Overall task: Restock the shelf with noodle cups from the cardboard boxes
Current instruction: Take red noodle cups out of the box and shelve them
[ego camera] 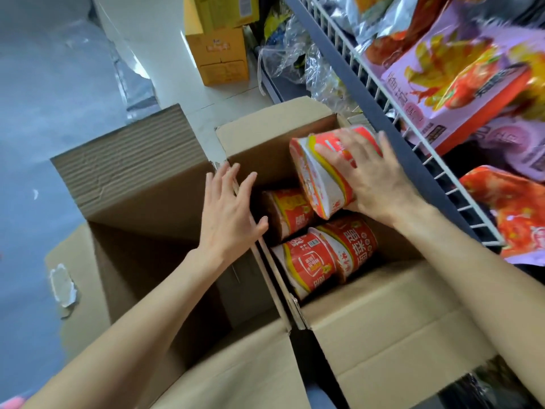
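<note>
Two open cardboard boxes stand side by side on the floor. The right box (383,314) holds red and white noodle cups lying on their sides, such as one (309,261) near its front. My right hand (371,175) grips a raised noodle cup (321,175) above the box, fingers spread over its side and thumb underneath. Fingers straight, my left hand (227,208) hovers over the shared wall between the boxes and holds nothing. The left box (141,208) looks empty inside. The wire shelf (380,93) runs along the right.
Snack bags in purple and orange (460,84) fill the shelf. Yellow cartons (221,51) are stacked on the floor behind the boxes, beside crumpled clear plastic (298,63). Box flaps stick out towards me and to the left.
</note>
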Demonstrator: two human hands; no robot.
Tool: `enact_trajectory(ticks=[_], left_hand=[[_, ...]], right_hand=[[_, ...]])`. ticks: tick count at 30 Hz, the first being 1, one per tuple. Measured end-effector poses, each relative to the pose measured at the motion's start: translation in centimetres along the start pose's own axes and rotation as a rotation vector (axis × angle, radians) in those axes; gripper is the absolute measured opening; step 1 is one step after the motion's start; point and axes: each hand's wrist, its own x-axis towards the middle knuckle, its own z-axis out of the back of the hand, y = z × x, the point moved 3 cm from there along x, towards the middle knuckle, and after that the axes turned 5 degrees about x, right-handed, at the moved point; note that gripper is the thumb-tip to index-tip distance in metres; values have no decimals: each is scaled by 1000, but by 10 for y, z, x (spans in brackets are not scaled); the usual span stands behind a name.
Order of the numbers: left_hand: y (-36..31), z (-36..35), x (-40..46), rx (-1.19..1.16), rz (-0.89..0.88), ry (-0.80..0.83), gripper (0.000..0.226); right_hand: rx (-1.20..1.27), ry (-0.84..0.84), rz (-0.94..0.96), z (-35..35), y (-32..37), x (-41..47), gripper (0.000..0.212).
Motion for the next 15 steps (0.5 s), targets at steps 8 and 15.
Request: enact_trajectory(ticks=[8, 15], left_hand=[[-65, -36, 77, 137, -520, 215, 66], [-68, -98, 111, 670, -747, 804, 124]], right_hand=[[487, -625, -339, 60, -16, -64, 100], [490, -684, -375, 53, -12, -70, 104]])
